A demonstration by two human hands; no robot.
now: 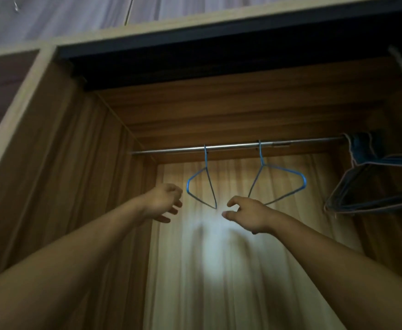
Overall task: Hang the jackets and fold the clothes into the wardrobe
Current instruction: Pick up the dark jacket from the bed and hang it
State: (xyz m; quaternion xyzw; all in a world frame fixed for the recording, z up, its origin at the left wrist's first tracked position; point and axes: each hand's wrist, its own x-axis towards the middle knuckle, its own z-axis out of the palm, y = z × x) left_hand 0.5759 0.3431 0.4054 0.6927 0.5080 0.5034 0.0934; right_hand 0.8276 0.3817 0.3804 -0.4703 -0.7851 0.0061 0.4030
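Observation:
I look up into an open wooden wardrobe (80, 163) with a metal rail (233, 146) across its top. Two bare blue wire hangers hang from the rail: the left hanger (188, 184) is turned edge-on, the right hanger (303, 181) faces me more. My left hand (165, 202) is raised just left of the left hanger, fingers loosely curled, holding nothing. My right hand (247, 215) reaches up below and between the two hangers, thumb and forefinger apart, touching neither. No jackets or clothes are in view.
A bunch of several dark hangers (373, 186) hangs at the rail's right end. The wardrobe's side panel (40, 151) is on the left and its back wall (219, 270) is lit by a bright patch. A dark top frame (195, 58) runs overhead.

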